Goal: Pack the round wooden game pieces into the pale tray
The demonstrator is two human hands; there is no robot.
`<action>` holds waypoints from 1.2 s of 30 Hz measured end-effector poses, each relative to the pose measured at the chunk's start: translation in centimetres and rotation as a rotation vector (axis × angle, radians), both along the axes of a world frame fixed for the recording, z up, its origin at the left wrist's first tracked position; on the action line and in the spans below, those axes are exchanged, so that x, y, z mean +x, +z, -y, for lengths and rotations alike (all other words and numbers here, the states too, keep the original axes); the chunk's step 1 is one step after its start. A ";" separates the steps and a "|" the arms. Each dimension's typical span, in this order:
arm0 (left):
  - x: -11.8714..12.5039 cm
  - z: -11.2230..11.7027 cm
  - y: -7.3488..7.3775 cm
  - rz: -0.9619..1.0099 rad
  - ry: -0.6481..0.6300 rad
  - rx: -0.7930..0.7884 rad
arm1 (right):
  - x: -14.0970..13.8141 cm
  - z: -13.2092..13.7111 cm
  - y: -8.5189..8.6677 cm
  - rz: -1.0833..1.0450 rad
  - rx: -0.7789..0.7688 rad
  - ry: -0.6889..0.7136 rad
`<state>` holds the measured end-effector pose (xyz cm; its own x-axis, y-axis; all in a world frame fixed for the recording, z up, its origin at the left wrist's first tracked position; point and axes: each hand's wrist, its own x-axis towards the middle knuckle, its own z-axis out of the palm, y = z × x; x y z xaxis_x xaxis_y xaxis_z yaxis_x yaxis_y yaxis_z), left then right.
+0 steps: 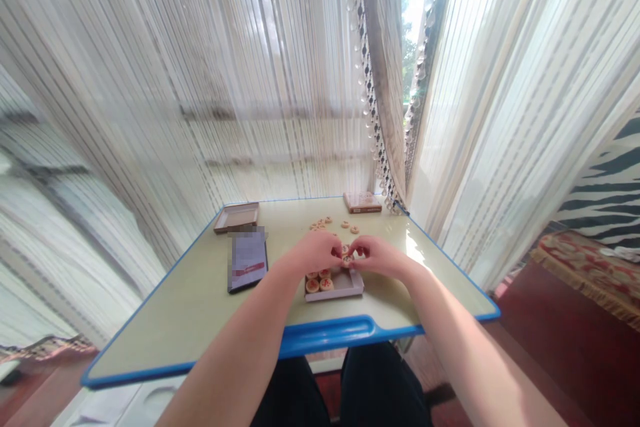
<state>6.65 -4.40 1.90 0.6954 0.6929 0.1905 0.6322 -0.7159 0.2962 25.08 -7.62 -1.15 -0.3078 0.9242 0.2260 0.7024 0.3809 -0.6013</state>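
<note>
A shallow, pale open box [345, 293] lies on the table near its front edge. In its left part are several round wooden Chinese chess pieces [327, 285] with red characters, and the right part of its floor shows bare. Over the box's far side, my left hand [319, 250] and my right hand [380, 257] meet with curled fingers. Between their fingertips are Chinese chess pieces [347, 259], pinched from both sides. My left hand hides the box's far left part. Beyond my hands, several loose pieces [320, 224] lie scattered on the table.
To the left lies a tablet [249, 257], with an open box lid or tray [237, 217] behind it. A flat closed box [363, 202] sits at the back right. The table [190, 307] has a blue rim, and string curtains [280, 80] hang behind it.
</note>
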 end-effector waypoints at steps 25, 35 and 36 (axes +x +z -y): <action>0.0 0.3 -0.2 -0.061 -0.042 0.022 | 0.2 -0.2 -0.4 -0.112 -0.085 0.026; -0.3 0.5 0.8 -0.019 0.066 -0.165 | 0.4 -0.4 -0.4 -0.239 -0.100 0.029; -0.3 0.6 0.8 -0.025 0.059 -0.178 | 0.4 -0.4 -0.4 -0.218 -0.110 0.028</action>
